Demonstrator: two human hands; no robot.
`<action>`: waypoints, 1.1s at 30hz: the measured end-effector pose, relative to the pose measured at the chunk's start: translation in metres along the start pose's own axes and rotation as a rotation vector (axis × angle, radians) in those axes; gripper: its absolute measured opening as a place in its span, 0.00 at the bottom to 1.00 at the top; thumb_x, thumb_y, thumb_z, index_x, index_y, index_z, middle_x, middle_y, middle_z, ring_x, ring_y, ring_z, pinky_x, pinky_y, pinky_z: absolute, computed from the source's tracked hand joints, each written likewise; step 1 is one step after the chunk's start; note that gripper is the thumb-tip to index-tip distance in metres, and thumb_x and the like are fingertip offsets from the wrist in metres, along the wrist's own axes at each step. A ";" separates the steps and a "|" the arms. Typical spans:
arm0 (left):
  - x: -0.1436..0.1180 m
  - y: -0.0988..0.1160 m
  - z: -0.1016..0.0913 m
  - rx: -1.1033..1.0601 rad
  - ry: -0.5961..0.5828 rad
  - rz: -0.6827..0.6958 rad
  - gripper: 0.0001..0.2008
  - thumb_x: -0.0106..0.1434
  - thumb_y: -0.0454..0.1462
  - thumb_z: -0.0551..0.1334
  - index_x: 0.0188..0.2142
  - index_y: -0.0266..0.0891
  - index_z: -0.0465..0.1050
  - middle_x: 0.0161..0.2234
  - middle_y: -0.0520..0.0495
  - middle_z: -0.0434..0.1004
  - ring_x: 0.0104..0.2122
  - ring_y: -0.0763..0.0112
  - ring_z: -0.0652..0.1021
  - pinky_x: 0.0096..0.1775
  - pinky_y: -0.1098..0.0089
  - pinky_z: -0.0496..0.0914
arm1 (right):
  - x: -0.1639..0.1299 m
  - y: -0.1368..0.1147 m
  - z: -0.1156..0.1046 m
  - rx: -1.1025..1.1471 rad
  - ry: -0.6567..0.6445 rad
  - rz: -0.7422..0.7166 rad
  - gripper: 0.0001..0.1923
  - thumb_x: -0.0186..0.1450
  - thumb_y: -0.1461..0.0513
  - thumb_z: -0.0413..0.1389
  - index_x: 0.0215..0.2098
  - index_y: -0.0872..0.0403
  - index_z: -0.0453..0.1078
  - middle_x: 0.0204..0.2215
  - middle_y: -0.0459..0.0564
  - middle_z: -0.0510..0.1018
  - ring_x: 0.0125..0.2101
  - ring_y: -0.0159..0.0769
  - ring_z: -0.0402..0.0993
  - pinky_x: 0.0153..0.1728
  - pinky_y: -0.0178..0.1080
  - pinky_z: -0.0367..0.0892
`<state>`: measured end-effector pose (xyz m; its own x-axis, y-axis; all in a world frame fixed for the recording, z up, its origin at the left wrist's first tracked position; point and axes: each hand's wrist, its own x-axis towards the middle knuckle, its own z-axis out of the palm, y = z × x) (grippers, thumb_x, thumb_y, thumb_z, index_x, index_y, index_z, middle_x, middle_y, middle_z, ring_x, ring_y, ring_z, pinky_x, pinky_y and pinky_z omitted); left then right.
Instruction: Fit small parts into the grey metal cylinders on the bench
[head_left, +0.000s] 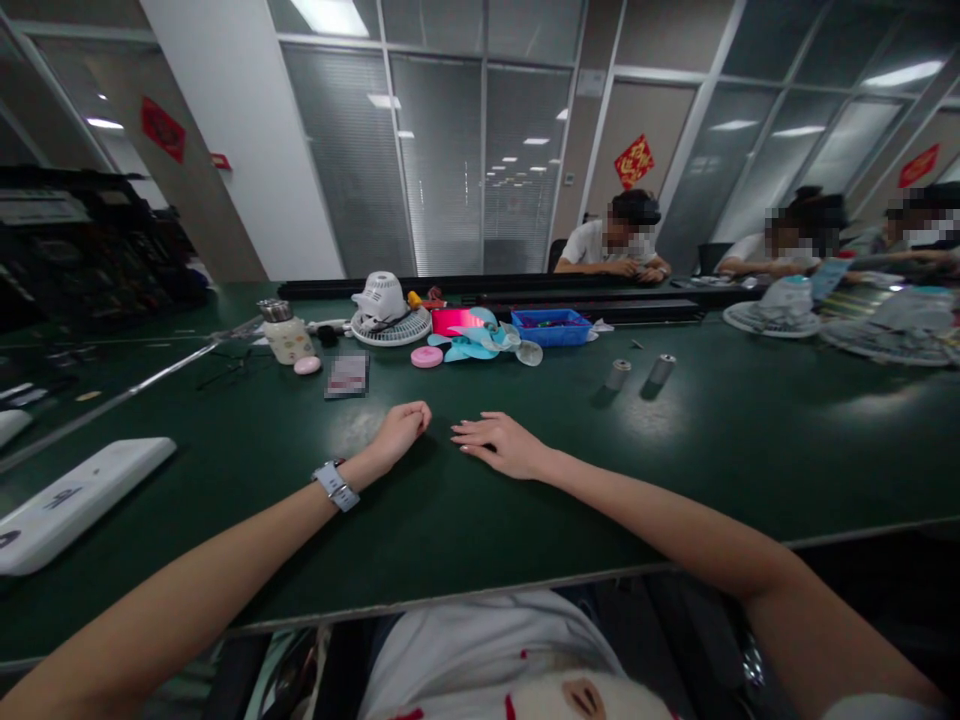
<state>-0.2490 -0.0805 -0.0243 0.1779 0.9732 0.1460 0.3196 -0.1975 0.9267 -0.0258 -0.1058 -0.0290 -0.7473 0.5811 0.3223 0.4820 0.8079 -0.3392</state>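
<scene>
The left hand (401, 430) is curled, its fingers tucked from sight, so anything inside cannot be told. A small card (346, 375) on the table (675, 470) is blurred unreadable. The white case (71, 500) runs off the left edge.

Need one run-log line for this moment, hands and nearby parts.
left hand: loose fist on green table, empty | right hand: flat on table, empty | nearest: two small grey cylinders, fan parts beyond reach

Two hands (401, 428) (501, 443), two metal cylinders (618, 374) (661, 369), one blue tray (551, 327).
</scene>
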 end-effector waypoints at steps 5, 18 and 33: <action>0.001 -0.003 0.000 0.067 -0.007 0.019 0.05 0.47 0.35 0.51 0.19 0.40 0.62 0.17 0.54 0.59 0.20 0.73 0.62 0.25 0.71 0.54 | -0.013 0.029 -0.027 -0.121 0.185 0.053 0.15 0.67 0.66 0.55 0.48 0.48 0.77 0.44 0.47 0.82 0.46 0.36 0.78 0.52 0.43 0.67; 0.001 -0.006 0.000 0.091 -0.010 0.027 0.05 0.47 0.35 0.50 0.18 0.40 0.61 0.17 0.54 0.59 0.20 0.73 0.61 0.26 0.71 0.54 | -0.111 0.161 -0.136 -0.648 0.661 0.948 0.14 0.66 0.57 0.55 0.44 0.48 0.80 0.39 0.52 0.83 0.37 0.45 0.79 0.37 0.41 0.68; 0.003 -0.014 -0.001 0.117 -0.029 0.049 0.07 0.50 0.35 0.50 0.20 0.40 0.64 0.18 0.54 0.61 0.20 0.73 0.63 0.26 0.71 0.55 | -0.116 0.173 -0.131 -0.385 0.533 1.210 0.30 0.55 0.48 0.64 0.51 0.56 0.76 0.44 0.60 0.81 0.44 0.51 0.78 0.44 0.47 0.71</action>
<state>-0.2536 -0.0745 -0.0365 0.2221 0.9586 0.1784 0.4160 -0.2586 0.8718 0.2039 -0.0211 -0.0096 0.4471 0.8313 0.3301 0.8604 -0.2989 -0.4127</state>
